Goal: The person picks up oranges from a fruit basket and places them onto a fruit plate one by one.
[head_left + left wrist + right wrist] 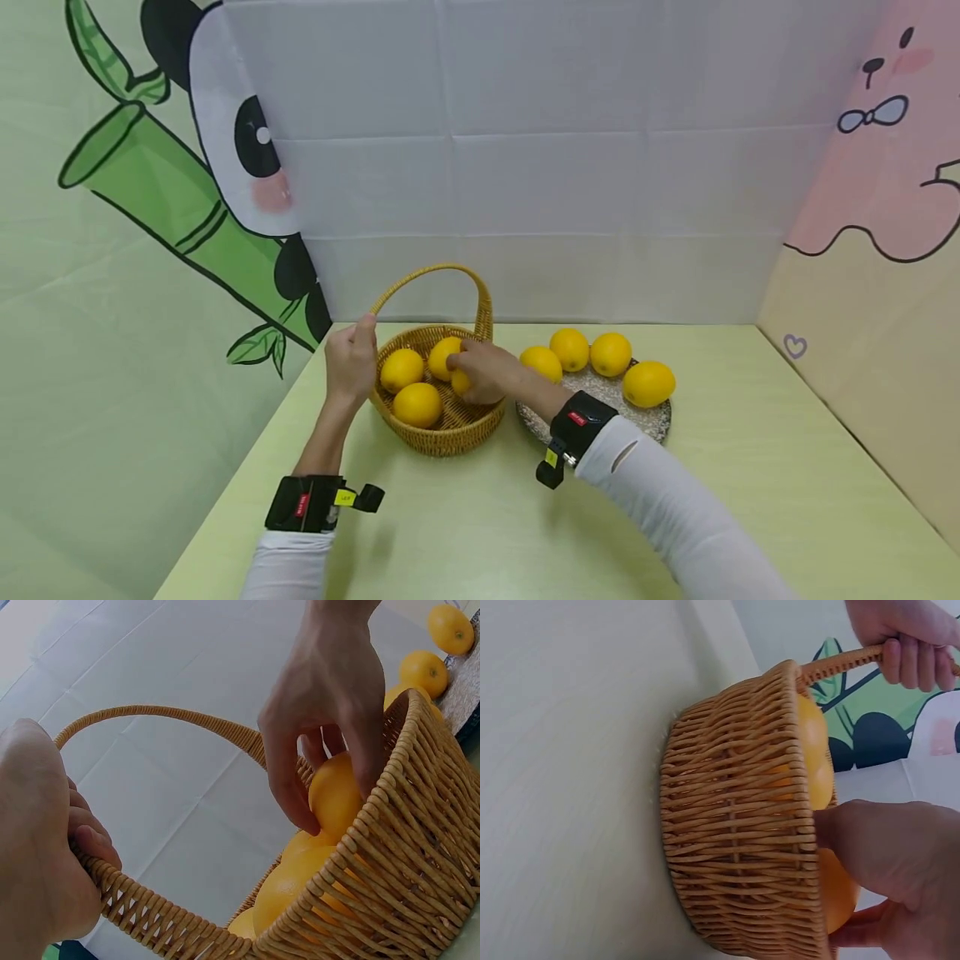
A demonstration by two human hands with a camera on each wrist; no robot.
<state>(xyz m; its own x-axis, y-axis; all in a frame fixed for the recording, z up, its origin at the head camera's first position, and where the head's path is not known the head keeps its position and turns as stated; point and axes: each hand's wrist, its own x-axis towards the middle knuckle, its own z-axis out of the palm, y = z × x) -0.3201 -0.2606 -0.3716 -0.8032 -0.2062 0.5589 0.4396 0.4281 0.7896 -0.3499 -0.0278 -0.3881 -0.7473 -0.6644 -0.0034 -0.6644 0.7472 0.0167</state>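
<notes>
A wicker basket (450, 442) with a tall arched handle (480, 292) stands on the table. My left hand (351, 362) grips the left side of that handle; its fingers (94, 844) curl round it in the left wrist view. Inside the basket lie several yellow lemons (417, 405). My right hand (486, 371) reaches in over the basket's right rim and holds a lemon (335, 796) between thumb and fingers, low among the others. In the right wrist view, the wicker wall (739, 817) partly hides the thumb and that lemon (838, 892).
Right of the basket is a round, grey speckled plate (592, 385) with several lemons (611, 354) along its far edge. My right forearm passes over part of it. The pale table (450, 533) meets a white cloth backdrop (540, 183) behind, with printed cloth at both sides.
</notes>
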